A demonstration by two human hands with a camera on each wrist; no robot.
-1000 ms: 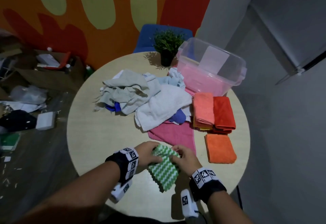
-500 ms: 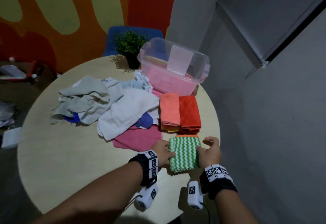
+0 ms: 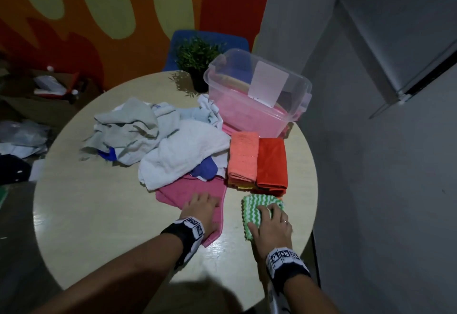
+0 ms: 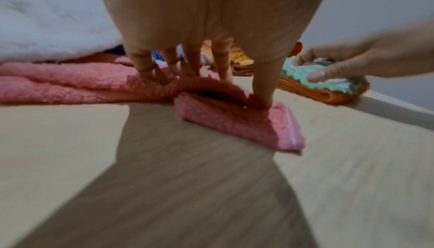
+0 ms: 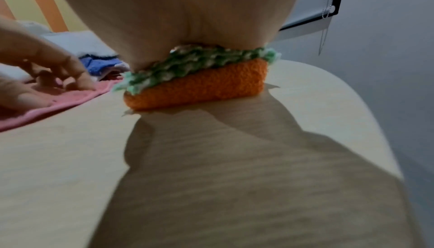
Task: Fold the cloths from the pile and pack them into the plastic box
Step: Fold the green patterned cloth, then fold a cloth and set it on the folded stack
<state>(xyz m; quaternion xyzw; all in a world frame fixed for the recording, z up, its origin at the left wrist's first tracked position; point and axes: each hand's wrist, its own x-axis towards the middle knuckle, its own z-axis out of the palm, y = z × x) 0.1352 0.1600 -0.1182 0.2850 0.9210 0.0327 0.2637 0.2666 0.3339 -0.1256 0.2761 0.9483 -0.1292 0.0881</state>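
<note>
Your right hand [image 3: 270, 223] lies palm down on the folded green-and-white zigzag cloth [image 3: 254, 208], fingers spread and only lightly bent, pressing it flat rather than gripping; the left wrist view shows the thumb laid along the cloth's near edge and the fingertips [image 4: 303, 59] resting on its top. That cloth sits on a folded orange cloth [image 5: 199, 86], the two stacked near the right edge of the round table [image 3: 99, 214]. Your left hand [image 3: 201, 211] is down on the pink cloth [image 3: 173, 191], which lies partly under the loose pile [image 3: 153, 138] of white, grey and blue cloths. Its fingers [image 4: 143, 60] are bent at the knuckles with the tips pushed into the pink terry, and the thumb [image 4: 263, 84] presses into the cloth lower down, so that a ridge of fabric stands up between thumb and fingers; the near corner of the cloth is doubled over on the tabletop. Just beyond the green cloth, two folded stacks stand side by side, one topped by a salmon cloth [image 3: 243, 157], the other by a red cloth [image 3: 272, 162]. Behind them is the clear plastic box [image 3: 291, 105] with pink cloth already inside, and a small potted plant [image 3: 197, 58] stands just beside it on its left.
</note>
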